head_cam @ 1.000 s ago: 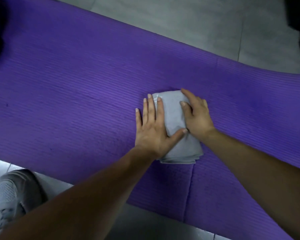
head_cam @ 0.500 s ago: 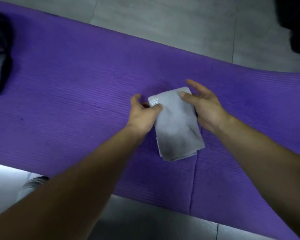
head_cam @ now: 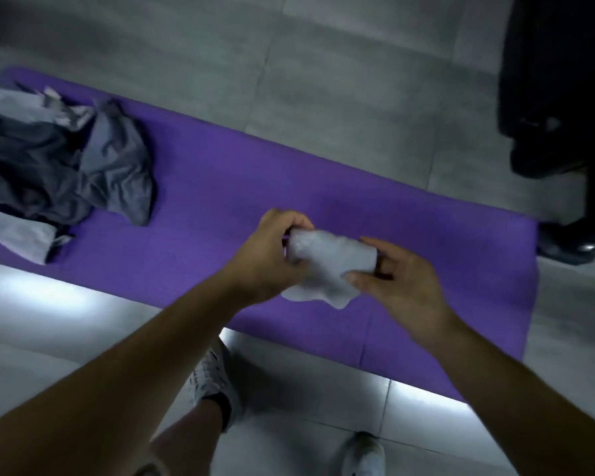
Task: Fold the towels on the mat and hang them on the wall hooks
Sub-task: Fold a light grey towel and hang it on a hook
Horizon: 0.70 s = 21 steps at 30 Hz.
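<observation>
One towel [head_cam: 327, 264] now lifted off mat [head_cam: 237, 180], left hand [head_cam: 272, 257], right hand [head_cam: 404, 286] gripping

Mat [head_cam: 220, 187]: one, purple. Folded towel [head_cam: 327, 262]: one, pale grey. Heap of loose towels [head_cam: 66, 159]: one, dark and pale cloth mixed, number of pieces unreadable. Hands: two, left hand [head_cam: 272, 255] and right hand [head_cam: 402, 280]. White shoes: two, left shoe [head_cam: 210, 376] and right shoe [head_cam: 364, 455].

The grey towel [head_cam: 327, 266] is smeared by motion, so its layers cannot be counted. Its left end is covered by the left hand [head_cam: 272, 255], and its right end partly by the right hand [head_cam: 399, 280]. The pile of towels [head_cam: 66, 159] is cut off by the left edge. The dark shape [head_cam: 557, 97] is cut off by the right edge, and a white shoe [head_cam: 364, 456] by the bottom edge.
</observation>
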Tool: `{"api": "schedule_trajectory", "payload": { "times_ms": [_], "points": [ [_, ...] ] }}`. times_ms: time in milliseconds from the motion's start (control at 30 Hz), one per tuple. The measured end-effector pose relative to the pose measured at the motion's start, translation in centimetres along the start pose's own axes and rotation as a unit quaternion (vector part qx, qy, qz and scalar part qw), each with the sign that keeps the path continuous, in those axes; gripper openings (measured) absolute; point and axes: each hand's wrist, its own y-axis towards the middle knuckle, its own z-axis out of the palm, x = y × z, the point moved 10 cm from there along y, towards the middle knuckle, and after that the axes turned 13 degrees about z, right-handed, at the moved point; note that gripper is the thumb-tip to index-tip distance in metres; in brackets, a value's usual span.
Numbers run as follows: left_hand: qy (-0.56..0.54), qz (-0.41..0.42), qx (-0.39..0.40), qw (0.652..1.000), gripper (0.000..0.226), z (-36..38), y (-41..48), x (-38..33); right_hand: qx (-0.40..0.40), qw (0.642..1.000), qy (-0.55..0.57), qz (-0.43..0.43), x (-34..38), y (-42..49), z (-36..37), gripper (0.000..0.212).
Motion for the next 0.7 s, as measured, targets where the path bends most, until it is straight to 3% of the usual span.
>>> {"api": "schedule_trajectory", "payload": {
  "times_ms": [100, 200, 333, 467, 600, 700],
  "points": [
    [0.071, 0.014, 0.035, 0.997, 0.051, -5.3, -2.0, -8.0, -0.057, 0.997, -0.050, -0.033, 7.4, -7.3, -0.3, 0.046],
    [0.102, -0.030, 0.007, 0.994, 0.069, -12.6, -3.7, -14.6, -0.094, 0.992, -0.062, -0.047, 14.8, -13.7, -0.7, 0.047],
    [0.153, -0.084, -0.064, 0.983, 0.047, -23.0, -5.1, -21.5, -0.150, 0.984, -0.065, -0.066, 24.1, -20.6, -1.8, 0.046],
    [0.201, -0.057, -0.072, 0.975, 0.034, -30.0, -4.4, -27.7, -0.193, 0.974, -0.052, -0.108, 32.7, -24.9, -2.7, 0.040],
    [0.275, 0.006, -0.062, 0.959, 0.054, -34.2, -0.2, -33.3, -0.211, 0.965, -0.041, -0.149, 39.6, -26.3, -3.3, 0.047],
    [0.339, 0.031, -0.037, 0.940, 0.057, -35.9, 4.6, -36.3, -0.223, 0.962, -0.001, -0.156, 43.5, -25.7, -4.4, 0.037]
  ]
}}
